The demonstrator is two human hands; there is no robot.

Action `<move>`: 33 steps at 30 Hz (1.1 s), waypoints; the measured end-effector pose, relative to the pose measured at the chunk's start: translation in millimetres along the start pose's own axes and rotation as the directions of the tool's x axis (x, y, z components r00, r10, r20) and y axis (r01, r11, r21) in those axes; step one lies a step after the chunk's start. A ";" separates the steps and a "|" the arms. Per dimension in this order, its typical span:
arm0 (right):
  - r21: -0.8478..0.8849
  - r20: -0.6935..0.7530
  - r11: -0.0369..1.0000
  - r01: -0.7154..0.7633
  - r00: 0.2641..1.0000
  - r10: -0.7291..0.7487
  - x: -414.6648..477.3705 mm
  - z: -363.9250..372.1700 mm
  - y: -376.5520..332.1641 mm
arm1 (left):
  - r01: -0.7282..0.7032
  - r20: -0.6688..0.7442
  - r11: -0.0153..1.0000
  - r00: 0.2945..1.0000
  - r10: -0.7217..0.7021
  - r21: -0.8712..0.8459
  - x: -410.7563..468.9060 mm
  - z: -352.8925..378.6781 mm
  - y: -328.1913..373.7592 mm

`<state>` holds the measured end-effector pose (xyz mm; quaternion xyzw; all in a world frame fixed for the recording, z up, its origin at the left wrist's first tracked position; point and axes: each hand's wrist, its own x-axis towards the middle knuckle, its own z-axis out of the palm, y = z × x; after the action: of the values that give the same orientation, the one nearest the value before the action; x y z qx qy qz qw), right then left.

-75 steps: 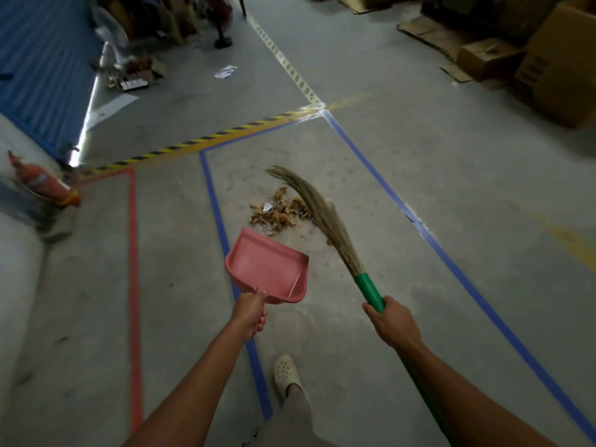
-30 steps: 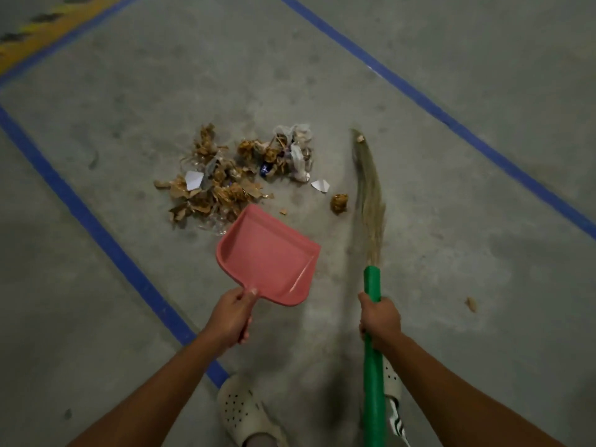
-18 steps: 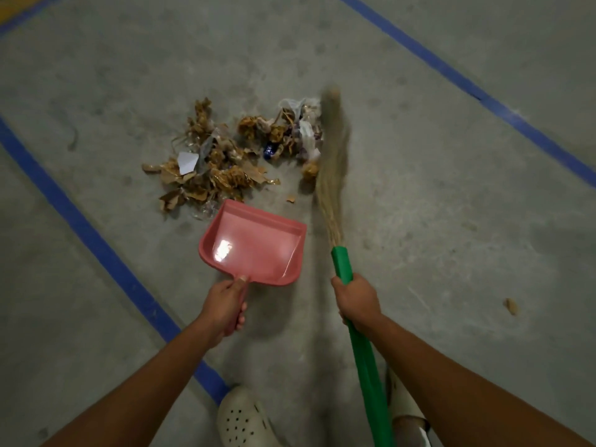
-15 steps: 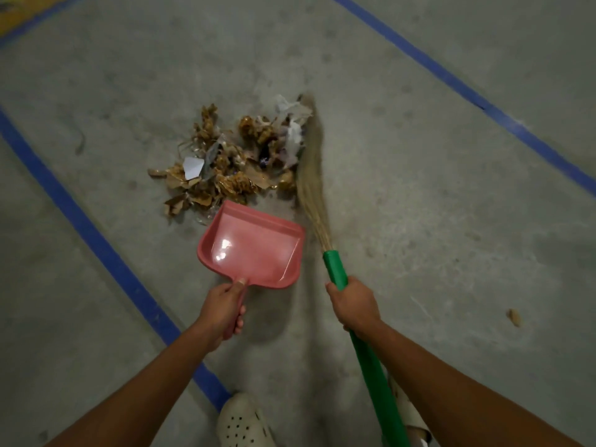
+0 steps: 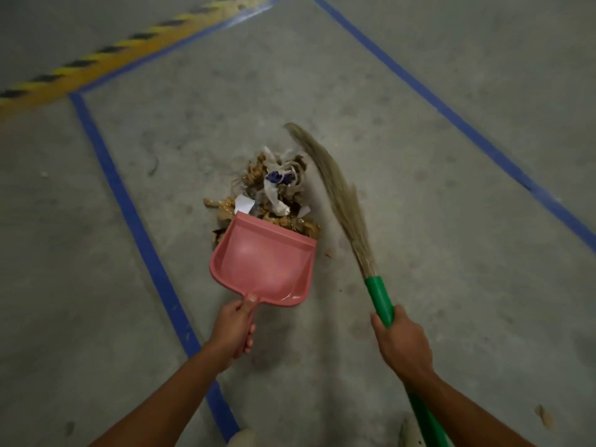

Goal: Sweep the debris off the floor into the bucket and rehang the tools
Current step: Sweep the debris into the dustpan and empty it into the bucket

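A pile of debris (image 5: 272, 188), dry brown leaves mixed with white scraps and a dark blue bit, lies on the concrete floor. A pink dustpan (image 5: 263, 264) rests with its front lip against the near side of the pile; a few leaves sit on the lip. My left hand (image 5: 233, 327) grips the dustpan's handle. A grass broom (image 5: 338, 191) with a green handle (image 5: 380, 300) slants to the right of the pile, its bristle tip curving past the pile's far side. My right hand (image 5: 401, 341) is closed around the green handle.
Blue tape lines (image 5: 135, 224) run along the floor on the left and on the right (image 5: 451, 114). A yellow-and-black hazard stripe (image 5: 106, 59) crosses the far left. One loose leaf (image 5: 543, 414) lies at the lower right. No bucket shows.
The debris has been pushed into a tighter heap against the dustpan's lip. The broom has swung from the pile's near right side out to the right, and the view has tilted up.
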<state>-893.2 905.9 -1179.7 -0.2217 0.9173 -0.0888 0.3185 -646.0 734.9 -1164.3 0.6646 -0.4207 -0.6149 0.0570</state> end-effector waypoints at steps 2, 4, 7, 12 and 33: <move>-0.014 0.008 1.000 0.027 1.000 -0.027 18.6 -13.8 -6.5 | 0.010 -0.029 1.000 1.000 -0.010 0.019 -2.3 -11.6 -4.8; -0.060 0.029 0.997 0.048 0.998 -0.046 37.8 -27.4 -14.9 | 0.011 -0.046 0.999 0.999 -0.009 0.050 -6.1 -24.4 -10.2; -0.136 0.045 0.986 0.092 0.995 -0.086 67.4 -40.2 -31.3 | 0.010 -0.064 0.997 0.998 -0.005 0.073 -8.4 -47.1 -18.4; -0.215 0.094 0.969 0.124 0.990 -0.106 106.5 -42.9 -61.5 | 0.107 -0.129 0.992 0.987 -0.098 0.064 1.7 -81.8 -49.3; -0.447 0.134 0.863 0.237 0.971 -0.198 134.9 48.6 -50.5 | 0.157 -0.086 0.970 0.986 -0.144 0.185 133.2 -89.6 -37.4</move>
<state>-939.5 797.5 -1275.9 -0.3963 0.8672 0.1047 0.2827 -564.9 635.5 -1267.7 0.7188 -0.4239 -0.5497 -0.0388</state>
